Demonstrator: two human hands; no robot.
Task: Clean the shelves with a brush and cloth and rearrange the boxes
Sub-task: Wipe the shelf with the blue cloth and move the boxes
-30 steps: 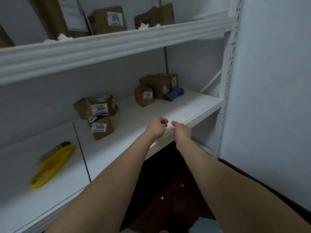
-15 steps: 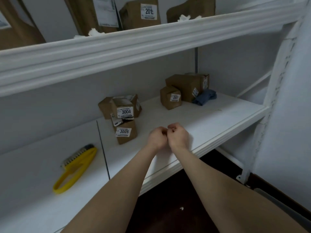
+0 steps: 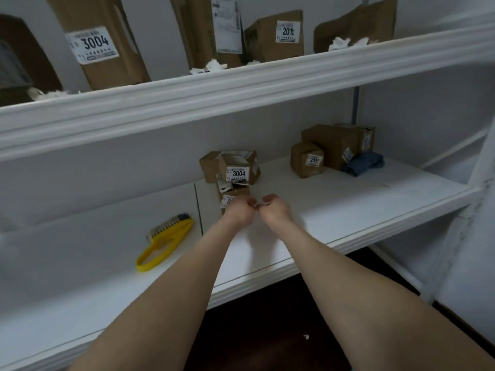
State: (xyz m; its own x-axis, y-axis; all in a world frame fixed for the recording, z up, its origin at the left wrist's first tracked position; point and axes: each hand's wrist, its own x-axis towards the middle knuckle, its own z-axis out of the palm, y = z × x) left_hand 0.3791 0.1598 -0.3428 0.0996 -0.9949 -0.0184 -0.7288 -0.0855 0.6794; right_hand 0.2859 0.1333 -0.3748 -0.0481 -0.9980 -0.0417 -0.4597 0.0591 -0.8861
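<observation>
My left hand (image 3: 239, 212) and my right hand (image 3: 273, 212) hover side by side over the white lower shelf (image 3: 334, 210), fingers curled into loose fists, fingertips nearly touching, holding nothing I can see. Just behind my left hand stands a small stack of cardboard boxes (image 3: 235, 171), one labelled 3004; the lowest box is partly hidden by the hand. A yellow brush (image 3: 166, 241) lies on the shelf to the left. A blue cloth (image 3: 364, 163) lies at the back right beside two more boxes (image 3: 332, 148), one labelled 2007.
The upper shelf (image 3: 241, 95) carries several taller cardboard boxes (image 3: 99, 41) and scraps of white paper (image 3: 211, 66). A white upright post (image 3: 479, 183) bounds the shelf at the right. Dark floor (image 3: 267, 330) lies under the shelf.
The view has shifted left and upward, showing more of the upper shelf. Both hands have moved forward over the shelf toward the box stack, staying close together with curled fingers.
</observation>
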